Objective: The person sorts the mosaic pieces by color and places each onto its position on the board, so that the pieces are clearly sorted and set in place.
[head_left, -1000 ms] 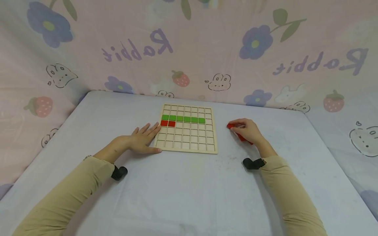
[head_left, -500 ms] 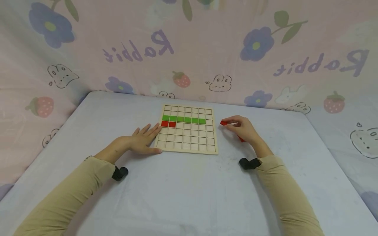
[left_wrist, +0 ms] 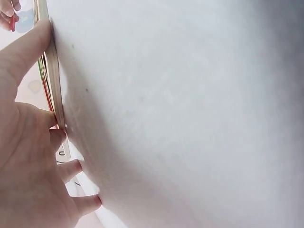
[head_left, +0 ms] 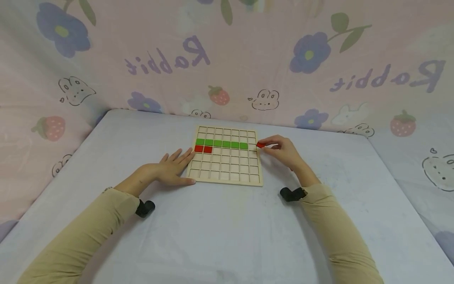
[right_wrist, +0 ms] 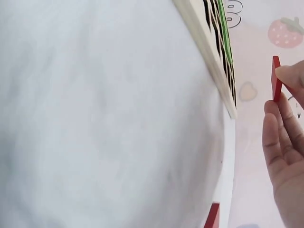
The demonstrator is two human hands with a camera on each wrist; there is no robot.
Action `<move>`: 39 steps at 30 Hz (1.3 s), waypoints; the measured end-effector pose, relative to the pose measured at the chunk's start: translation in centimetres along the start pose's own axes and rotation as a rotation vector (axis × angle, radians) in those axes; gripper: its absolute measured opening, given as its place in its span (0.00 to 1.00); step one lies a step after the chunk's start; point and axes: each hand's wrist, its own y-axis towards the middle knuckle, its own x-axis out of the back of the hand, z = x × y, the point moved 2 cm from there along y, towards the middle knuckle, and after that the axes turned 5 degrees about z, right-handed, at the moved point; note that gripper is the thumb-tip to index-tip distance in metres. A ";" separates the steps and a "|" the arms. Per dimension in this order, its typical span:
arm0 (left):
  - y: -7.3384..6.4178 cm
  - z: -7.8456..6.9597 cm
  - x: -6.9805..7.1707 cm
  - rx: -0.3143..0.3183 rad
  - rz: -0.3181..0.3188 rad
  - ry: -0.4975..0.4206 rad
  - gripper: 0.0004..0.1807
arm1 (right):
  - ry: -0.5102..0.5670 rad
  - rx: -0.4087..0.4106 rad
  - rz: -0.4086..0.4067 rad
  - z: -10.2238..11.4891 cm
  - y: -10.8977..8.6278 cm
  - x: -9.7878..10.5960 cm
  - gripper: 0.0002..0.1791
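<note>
A wooden grid board lies on the table. One of its rows holds several green tiles; below them at the left sit two red tiles. My left hand rests with spread fingers against the board's left side, the thumb by the near left corner. Between thumb and fingers my right hand pinches another red tile, at the board's right edge in the head view. The right wrist view shows this pinched red tile edge-on, raised above the table.
Another red piece lies on the table at the bottom of the right wrist view; in the head view the right hand hides it. A printed cloth hangs behind the white table.
My right hand has carried the pinched red tile left, from beside the other red pieces to the board's right edge. The left hand has stayed in place.
</note>
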 end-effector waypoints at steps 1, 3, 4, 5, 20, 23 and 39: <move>0.0 0.0 0.0 0.001 0.001 0.003 0.53 | 0.002 0.009 -0.001 0.0 0.1 -0.1 0.16; 0.0 0.0 0.1 0.003 0.006 0.008 0.52 | 0.015 0.030 -0.004 0.1 0.4 -0.3 0.16; 0.0 -0.1 0.2 0.004 0.009 0.012 0.52 | 0.013 0.038 -0.005 0.2 0.5 -0.4 0.15; -0.1 -0.1 0.2 0.004 0.010 0.013 0.52 | 0.009 0.044 -0.006 0.3 0.6 -0.4 0.15; -0.2 -0.2 0.3 0.015 0.004 0.023 0.52 | 0.035 0.062 0.033 2.8 1.7 -2.1 0.16; -0.2 -0.2 0.3 0.017 0.007 0.021 0.52 | 0.049 0.073 0.045 3.2 1.9 -2.5 0.16; -0.3 -0.2 0.2 0.001 0.013 0.015 0.52 | 0.064 0.116 0.072 3.4 3.9 -4.9 0.14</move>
